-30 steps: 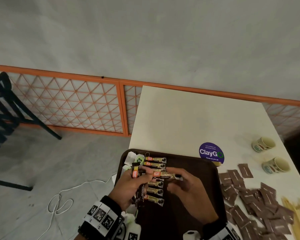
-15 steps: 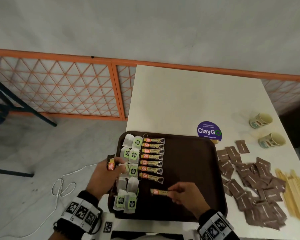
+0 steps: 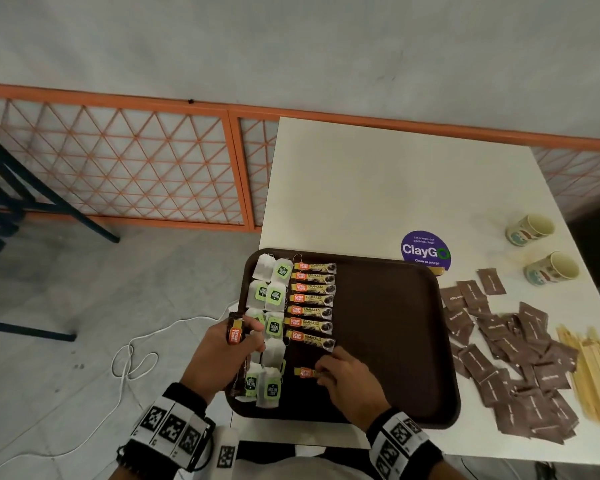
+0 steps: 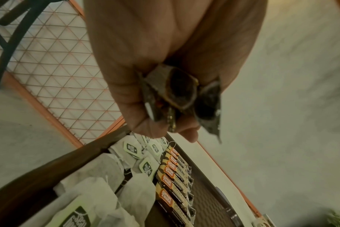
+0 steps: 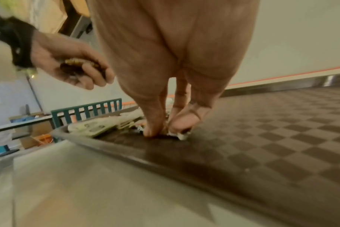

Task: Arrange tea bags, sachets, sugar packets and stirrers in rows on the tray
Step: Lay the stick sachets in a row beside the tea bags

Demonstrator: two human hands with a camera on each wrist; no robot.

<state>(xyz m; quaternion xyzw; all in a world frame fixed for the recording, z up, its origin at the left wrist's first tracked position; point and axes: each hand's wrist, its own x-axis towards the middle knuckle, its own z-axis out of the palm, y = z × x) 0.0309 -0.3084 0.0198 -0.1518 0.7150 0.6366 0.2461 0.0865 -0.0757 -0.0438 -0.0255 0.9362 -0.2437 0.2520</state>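
Observation:
A dark brown tray [image 3: 395, 341] lies on the white table. Down its left side run white tea bags with green tags [image 3: 274, 296], and beside them a column of coffee sachets [image 3: 312, 299]. My left hand [image 3: 222, 355] hovers over the tray's left edge and grips a bundle of sachets [image 3: 235, 332] [image 4: 177, 95]. My right hand [image 3: 347, 379] pinches one sachet [image 3: 305, 372] and holds it down on the tray floor below the column; its fingertips [image 5: 155, 130] press on the wrapper. Brown sugar packets [image 3: 516, 358] and wooden stirrers [image 3: 593, 372] lie right of the tray.
Two paper cups [image 3: 530, 230] [image 3: 551, 270] lie on their sides at the table's right. A purple round sticker [image 3: 425, 249] sits behind the tray. An orange lattice rail [image 3: 118, 161], a dark chair [image 3: 0, 202] and a white cable [image 3: 132, 358] are on the floor side, left.
My right hand took one sachet from the bundle and carried it down to the tray floor below the column. My left hand drew back to the tray's left edge with the bundle.

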